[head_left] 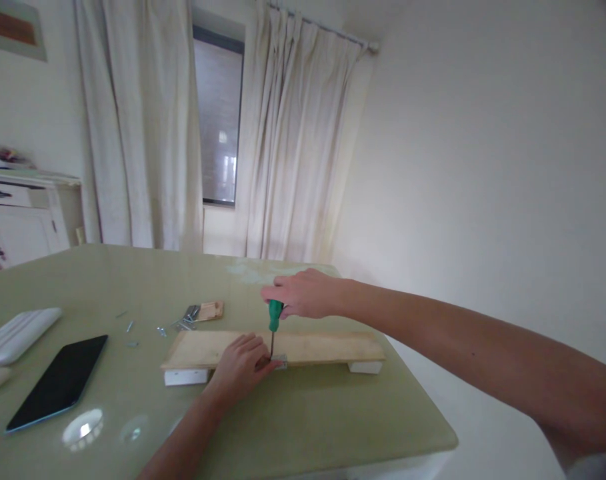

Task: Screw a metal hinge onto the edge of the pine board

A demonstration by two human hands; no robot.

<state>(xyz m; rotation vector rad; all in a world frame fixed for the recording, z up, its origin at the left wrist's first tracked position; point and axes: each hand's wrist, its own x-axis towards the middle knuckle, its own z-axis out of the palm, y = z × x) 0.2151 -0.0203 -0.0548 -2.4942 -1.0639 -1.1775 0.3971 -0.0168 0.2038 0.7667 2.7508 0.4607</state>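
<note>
Head view: right hand (303, 294) wrapped round screwdriver (275, 316), upright over plank (327, 347), guess for straight push; left hand (241, 365) at metal piece (281, 361), prob steadying, can't tell if clamped.

Left hand (243, 363): bare, like its forearm (190, 427)
Right hand (307, 293): bare
Right arm (423, 323): bare up to the sleeve (597, 465)
Spot (473, 354): small, dark, on the right arm
Sleeve: pale grey edge, blurred

Bare left hand (241, 363) partly hides small grey metal plate (281, 363); bare right hand (303, 293) covers top of green-handled steel screwdriver (274, 321). From left hand: 10 o'clock, silver metal bits (190, 316) too small to identify; 9 o'clock, white plastic slab (23, 333) cropped by left edge.
</note>
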